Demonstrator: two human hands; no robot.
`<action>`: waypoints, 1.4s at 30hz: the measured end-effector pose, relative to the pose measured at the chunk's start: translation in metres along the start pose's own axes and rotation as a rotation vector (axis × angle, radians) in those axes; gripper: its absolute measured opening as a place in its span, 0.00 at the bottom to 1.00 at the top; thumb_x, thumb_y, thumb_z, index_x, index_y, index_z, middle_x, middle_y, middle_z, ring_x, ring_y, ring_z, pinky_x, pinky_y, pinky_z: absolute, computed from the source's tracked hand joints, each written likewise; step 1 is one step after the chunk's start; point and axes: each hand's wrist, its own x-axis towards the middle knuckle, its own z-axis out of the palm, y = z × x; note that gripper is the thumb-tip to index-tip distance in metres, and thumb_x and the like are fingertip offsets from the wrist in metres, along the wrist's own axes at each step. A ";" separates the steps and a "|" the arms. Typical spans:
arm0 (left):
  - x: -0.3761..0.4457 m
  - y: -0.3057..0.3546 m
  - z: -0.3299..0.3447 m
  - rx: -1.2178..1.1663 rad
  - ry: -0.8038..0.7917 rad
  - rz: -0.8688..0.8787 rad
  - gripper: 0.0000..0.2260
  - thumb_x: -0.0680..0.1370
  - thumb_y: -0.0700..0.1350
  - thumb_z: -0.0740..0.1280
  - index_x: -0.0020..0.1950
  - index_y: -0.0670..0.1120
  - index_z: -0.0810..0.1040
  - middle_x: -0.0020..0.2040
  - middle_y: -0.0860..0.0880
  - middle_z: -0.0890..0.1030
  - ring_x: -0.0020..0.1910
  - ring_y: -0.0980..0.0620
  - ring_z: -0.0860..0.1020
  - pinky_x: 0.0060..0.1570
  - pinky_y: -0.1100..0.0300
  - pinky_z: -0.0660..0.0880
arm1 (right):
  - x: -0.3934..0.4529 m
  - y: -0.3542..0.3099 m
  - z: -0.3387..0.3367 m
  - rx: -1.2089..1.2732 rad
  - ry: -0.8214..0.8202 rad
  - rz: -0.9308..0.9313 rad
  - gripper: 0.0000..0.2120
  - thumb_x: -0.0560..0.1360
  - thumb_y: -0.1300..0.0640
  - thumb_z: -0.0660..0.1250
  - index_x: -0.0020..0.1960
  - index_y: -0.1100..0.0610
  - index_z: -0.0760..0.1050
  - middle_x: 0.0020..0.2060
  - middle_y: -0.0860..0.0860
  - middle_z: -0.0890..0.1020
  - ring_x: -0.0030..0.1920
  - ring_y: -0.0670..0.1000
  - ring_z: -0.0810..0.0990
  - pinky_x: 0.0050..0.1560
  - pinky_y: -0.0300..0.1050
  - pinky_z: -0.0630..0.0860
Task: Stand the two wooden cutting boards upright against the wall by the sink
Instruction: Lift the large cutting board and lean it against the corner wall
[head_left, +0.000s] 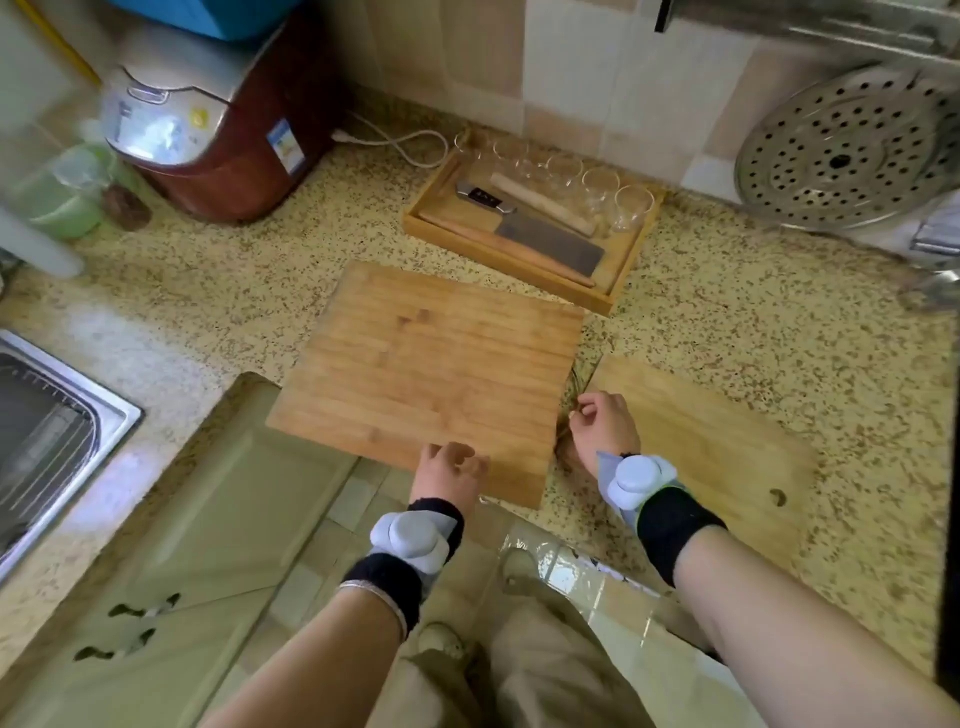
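A large bamboo cutting board (426, 374) lies flat on the speckled counter, its near edge sticking out past the counter's front. My left hand (449, 470) grips that near edge, fingers curled over the top. A second, paler wooden board (717, 447) with a hole near its corner lies flat to the right. My right hand (602, 428) rests in the gap between the two boards, fingers curled at the pale board's left edge; I cannot tell whether it grips it. The sink (47, 431) is at the left.
A wooden tray (613, 283) with a cleaver, a rolling pin and several glasses sits behind the boards against the tiled wall. A red rice cooker (208, 135) stands at the back left. A perforated steel steamer plate (847, 150) leans at the back right.
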 end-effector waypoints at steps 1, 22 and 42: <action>-0.003 0.002 0.005 0.006 -0.008 -0.007 0.12 0.76 0.52 0.64 0.54 0.47 0.77 0.56 0.48 0.70 0.41 0.52 0.73 0.43 0.61 0.69 | -0.001 0.002 0.000 0.012 0.006 0.023 0.13 0.79 0.56 0.62 0.62 0.59 0.73 0.57 0.57 0.75 0.48 0.55 0.76 0.49 0.45 0.71; -0.009 0.002 0.029 0.160 0.050 0.006 0.13 0.71 0.45 0.68 0.55 0.47 0.77 0.55 0.46 0.72 0.54 0.46 0.72 0.54 0.54 0.73 | 0.021 -0.001 0.017 -0.091 -0.067 0.189 0.18 0.77 0.54 0.64 0.60 0.62 0.63 0.27 0.51 0.70 0.23 0.52 0.69 0.22 0.40 0.60; -0.032 0.011 0.010 0.389 0.177 0.145 0.38 0.68 0.40 0.64 0.74 0.55 0.51 0.76 0.53 0.53 0.75 0.49 0.49 0.73 0.49 0.47 | 0.015 -0.038 -0.016 0.106 -0.001 0.222 0.15 0.74 0.53 0.62 0.34 0.53 0.59 0.28 0.50 0.64 0.28 0.53 0.60 0.30 0.44 0.55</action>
